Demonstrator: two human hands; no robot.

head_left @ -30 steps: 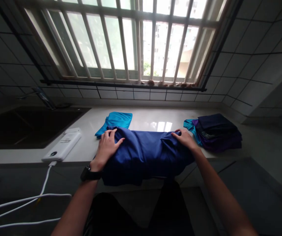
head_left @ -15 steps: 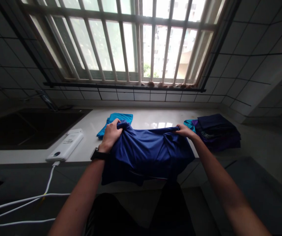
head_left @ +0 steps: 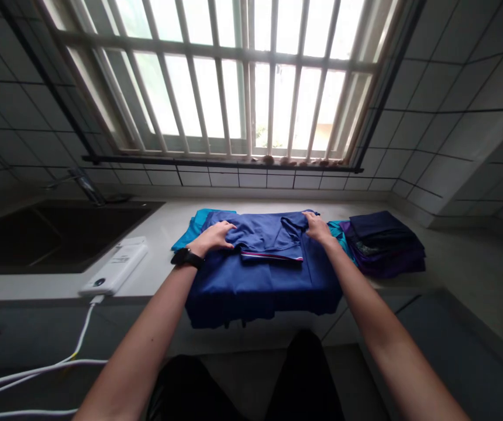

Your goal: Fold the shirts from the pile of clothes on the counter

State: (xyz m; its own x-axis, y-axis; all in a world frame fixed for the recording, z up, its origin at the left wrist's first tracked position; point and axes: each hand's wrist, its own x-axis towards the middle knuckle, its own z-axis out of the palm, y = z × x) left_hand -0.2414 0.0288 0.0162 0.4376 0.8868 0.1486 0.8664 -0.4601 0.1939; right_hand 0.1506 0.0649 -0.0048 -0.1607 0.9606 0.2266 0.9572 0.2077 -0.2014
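We're looking straight down the forearms, and the two hands are well apart, both on a blue shirt [head_left: 264,295] spread across the edge of a white counter [head_left: 155,280], its near part hanging over toward the person. The left hand [head_left: 212,238] lies flat, palm down, on a folded-over layer of the shirt, and we can see a black wristwatch [head_left: 186,258] on that wrist. The right hand [head_left: 319,228] sits at the far edge of that layer, fingertips [head_left: 308,217] on the cloth, and we can't tell whether they're pinching it! Between the hands runs a red-and-white striped trim [head_left: 271,256]. Just beyond the left hand, a folded teal garment [head_left: 199,225] pokes out from under the shirt. To the right of the right hand, a teal cloth [head_left: 337,232] touches a stack of dark folded clothes [head_left: 383,245]. Out past the left hand we've got a white power bank [head_left: 113,268], its white cable [head_left: 85,330] dropping over the edge, then a dark sink [head_left: 58,234] and a faucet [head_left: 87,187], and a barred window [head_left: 216,88] stands ahead of both hands
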